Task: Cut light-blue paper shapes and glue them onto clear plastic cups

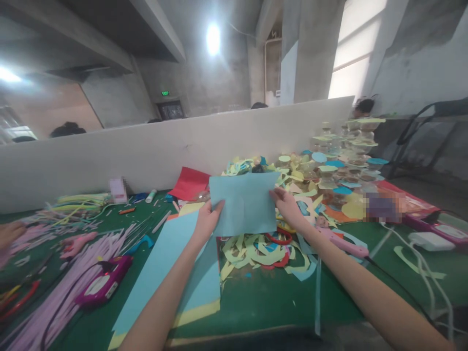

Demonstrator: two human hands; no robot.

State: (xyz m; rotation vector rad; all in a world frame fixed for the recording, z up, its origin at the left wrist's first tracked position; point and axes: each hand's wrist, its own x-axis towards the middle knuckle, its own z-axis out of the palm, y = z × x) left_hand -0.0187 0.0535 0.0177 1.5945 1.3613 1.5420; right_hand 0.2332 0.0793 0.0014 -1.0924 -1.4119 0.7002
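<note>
A light blue sheet of paper is held up over the table between my two hands. My left hand grips its left edge, thumb on the near face. At the right edge, my right hand pinches it the same way. Below my left forearm lies a stack of larger blue and yellow sheets. Curved green, yellow and blue paper scraps are heaped beneath the held sheet, with red-handled scissors partly showing among them. A pink glue gun rests beside my right forearm.
Cups stacked with paper discs stand at the back right. Left are lilac strips, a purple power box and another person's hand. White cables run along the right. A pale partition borders the back.
</note>
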